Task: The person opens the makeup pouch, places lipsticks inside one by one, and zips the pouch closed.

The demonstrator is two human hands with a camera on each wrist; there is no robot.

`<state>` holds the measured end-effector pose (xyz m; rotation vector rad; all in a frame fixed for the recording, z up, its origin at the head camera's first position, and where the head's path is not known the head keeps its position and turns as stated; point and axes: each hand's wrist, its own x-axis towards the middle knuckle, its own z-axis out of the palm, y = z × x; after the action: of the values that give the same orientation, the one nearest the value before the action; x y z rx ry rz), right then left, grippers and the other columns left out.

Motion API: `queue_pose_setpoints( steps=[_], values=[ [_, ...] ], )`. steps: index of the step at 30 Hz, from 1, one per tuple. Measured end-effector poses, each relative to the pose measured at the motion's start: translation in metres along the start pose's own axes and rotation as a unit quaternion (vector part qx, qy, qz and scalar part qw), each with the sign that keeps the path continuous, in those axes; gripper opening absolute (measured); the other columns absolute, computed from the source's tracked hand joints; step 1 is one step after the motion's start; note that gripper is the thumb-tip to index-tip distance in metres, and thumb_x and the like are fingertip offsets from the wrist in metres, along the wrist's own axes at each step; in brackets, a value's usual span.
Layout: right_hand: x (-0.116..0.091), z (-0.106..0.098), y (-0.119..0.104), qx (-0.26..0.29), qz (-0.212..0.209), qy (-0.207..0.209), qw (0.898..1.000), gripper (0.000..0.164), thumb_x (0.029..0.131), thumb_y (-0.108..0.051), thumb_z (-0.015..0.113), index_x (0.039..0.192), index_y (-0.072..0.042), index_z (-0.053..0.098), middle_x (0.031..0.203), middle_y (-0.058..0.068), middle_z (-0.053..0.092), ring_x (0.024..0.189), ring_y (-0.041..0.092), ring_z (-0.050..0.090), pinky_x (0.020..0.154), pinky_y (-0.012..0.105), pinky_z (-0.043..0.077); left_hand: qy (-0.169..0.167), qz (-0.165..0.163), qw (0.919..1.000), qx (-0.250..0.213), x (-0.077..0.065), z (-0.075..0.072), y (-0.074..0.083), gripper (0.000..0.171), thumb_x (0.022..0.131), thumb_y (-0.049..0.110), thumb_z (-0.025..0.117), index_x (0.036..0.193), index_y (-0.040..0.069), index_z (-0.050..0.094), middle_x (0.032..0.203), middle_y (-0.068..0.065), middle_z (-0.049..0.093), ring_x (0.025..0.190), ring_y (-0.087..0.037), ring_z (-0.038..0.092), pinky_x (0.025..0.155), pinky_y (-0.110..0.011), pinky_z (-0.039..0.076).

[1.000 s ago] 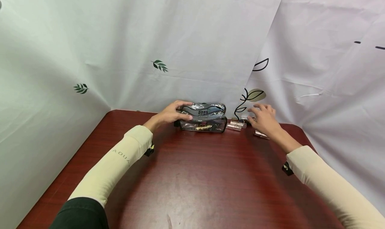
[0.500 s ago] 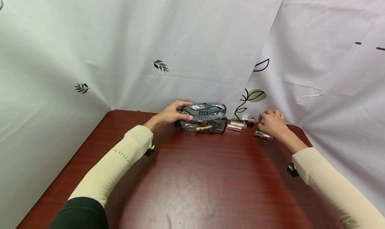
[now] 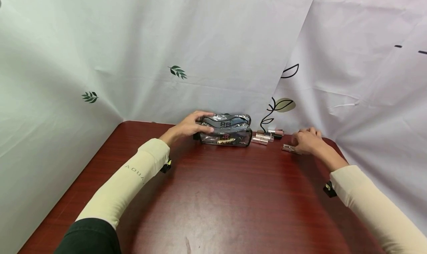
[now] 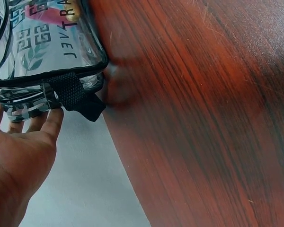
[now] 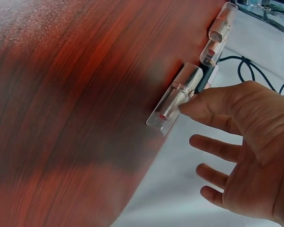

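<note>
A clear zip cosmetic bag (image 3: 230, 138) with black trim stands at the back of the table, small items showing through its side. My left hand (image 3: 186, 128) grips its left end, thumb on the front top and fingers behind. In the left wrist view, the fingertips of that hand (image 4: 23, 156) meet the bag's end beside a black strap (image 4: 72, 94). At the back right, my right hand (image 3: 308, 141) is over a clear-cased lipstick tube (image 3: 288, 148). The right wrist view has the thumb tip right at this tube (image 5: 173, 99), the other fingers loosely bent; contact is hard to tell.
Several more lipstick and gloss tubes (image 3: 263, 138) lie between the bag and my right hand, one pinkish (image 3: 276, 132) at the back. The dark red table (image 3: 217, 194) ends against a white printed curtain (image 3: 217, 61).
My right hand has moved right and down from above the back tubes to the separate lipstick tube. A pinkish tube it hid earlier now shows. My left hand stays on the bag.
</note>
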<state>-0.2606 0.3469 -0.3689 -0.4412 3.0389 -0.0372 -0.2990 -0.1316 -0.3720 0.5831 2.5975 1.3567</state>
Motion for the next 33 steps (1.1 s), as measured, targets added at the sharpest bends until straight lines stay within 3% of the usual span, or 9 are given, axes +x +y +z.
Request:
queue_pose_setpoints(
  steps=[9,18,33],
  values=[
    [-0.003,0.004,0.004,0.003,0.011,-0.027,1.0,0.026,0.069,-0.019,0.079,0.094,-0.015,0.069,0.117,0.02,0.063,0.11,0.056,0.04,0.088,0.068,0.033,0.0,0.008,1.0,0.0,0.001,0.0,-0.003,0.07,0.084,0.045,0.085,0.148,0.033,0.057,0.159,-0.003,0.041,0.146,-0.029,0.038,0.123,-0.054,0.031],
    [-0.003,0.009,0.009,0.001,0.003,-0.02,1.0,0.022,0.073,-0.02,0.078,0.093,-0.018,0.072,0.125,0.022,0.064,0.103,0.051,0.043,0.082,0.062,0.035,0.0,0.009,0.9999,-0.008,0.001,0.001,-0.002,0.071,0.084,0.043,0.085,0.148,0.034,0.057,0.161,-0.002,0.04,0.146,-0.03,0.038,0.123,-0.056,0.03],
    [-0.002,0.017,0.011,0.019,0.002,-0.011,1.0,0.01,0.08,-0.02,0.075,0.09,-0.018,0.071,0.129,0.025,0.062,0.114,0.057,0.044,0.086,0.067,0.036,0.002,0.017,0.9998,-0.008,0.001,0.002,-0.004,0.071,0.084,0.041,0.086,0.148,0.032,0.057,0.16,-0.003,0.041,0.145,-0.03,0.039,0.123,-0.055,0.031]
  ],
)
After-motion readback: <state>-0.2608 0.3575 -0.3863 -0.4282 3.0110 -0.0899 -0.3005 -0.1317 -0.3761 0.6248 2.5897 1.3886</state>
